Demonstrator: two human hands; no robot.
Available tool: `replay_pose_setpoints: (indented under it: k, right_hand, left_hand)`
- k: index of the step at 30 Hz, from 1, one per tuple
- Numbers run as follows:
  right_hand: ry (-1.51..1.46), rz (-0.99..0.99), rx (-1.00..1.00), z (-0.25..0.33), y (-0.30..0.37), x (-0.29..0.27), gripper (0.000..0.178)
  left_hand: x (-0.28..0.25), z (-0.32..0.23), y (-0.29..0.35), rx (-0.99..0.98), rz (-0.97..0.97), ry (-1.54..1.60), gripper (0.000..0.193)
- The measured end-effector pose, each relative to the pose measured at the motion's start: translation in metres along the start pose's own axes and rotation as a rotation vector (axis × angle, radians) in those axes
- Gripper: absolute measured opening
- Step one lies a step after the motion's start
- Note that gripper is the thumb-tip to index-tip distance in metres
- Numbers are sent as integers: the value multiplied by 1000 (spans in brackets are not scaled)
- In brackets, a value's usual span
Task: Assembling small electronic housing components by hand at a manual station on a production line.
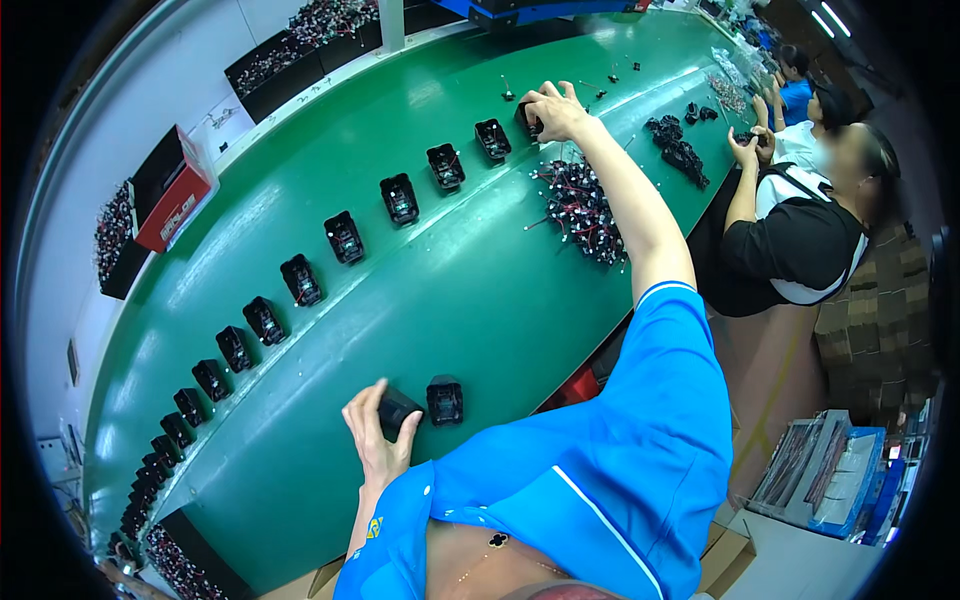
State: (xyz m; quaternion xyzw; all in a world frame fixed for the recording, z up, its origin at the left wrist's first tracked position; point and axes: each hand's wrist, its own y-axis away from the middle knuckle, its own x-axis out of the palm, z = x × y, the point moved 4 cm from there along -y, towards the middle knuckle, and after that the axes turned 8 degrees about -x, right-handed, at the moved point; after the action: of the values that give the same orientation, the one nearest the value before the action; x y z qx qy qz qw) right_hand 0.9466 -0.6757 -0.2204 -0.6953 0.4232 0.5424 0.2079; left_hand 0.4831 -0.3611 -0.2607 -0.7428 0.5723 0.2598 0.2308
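Near the table's front edge, my left hand (376, 436) is closed around a black plastic housing (400, 410), thumb on one side and fingers on the other. Just right of it, a second black housing (445, 402) stands with its open side up. My right arm reaches far across the green table, and my right hand (558, 112) grips another black housing (524, 120) from above; the fingers partly cover it. That one is at the far end of a curved row of open black housings, the closest being a housing (492, 140) with small parts inside.
A heap of small wired parts (582, 210) lies below my right forearm. Black pieces (680, 155) are piled farther right, near a seated co-worker (800, 225). A red box (178, 190) and bins of wired parts (300, 45) line the far edge of the green table (400, 310).
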Motion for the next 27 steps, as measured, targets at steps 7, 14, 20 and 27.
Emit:
replay_pose_setpoints:
  k: [7, 14, 20, 27]
  right_hand:
    - [-241, -132, 142, -20, -17, -32, 34]
    - [-348, -19, 591, -38, -91, -3, 34]
    - [-403, -78, 744, -25, -124, 18, 25]
    - [-775, -393, 222, 1, -95, -38, 23]
  left_hand:
    - [-5, -12, -9, -59, -289, -75, 66]
    - [-1, -10, -16, -48, -220, -75, 62]
    - [-4, -17, -28, 52, -195, -145, 60]
    - [0, -23, -85, -318, 180, 1627, 53]
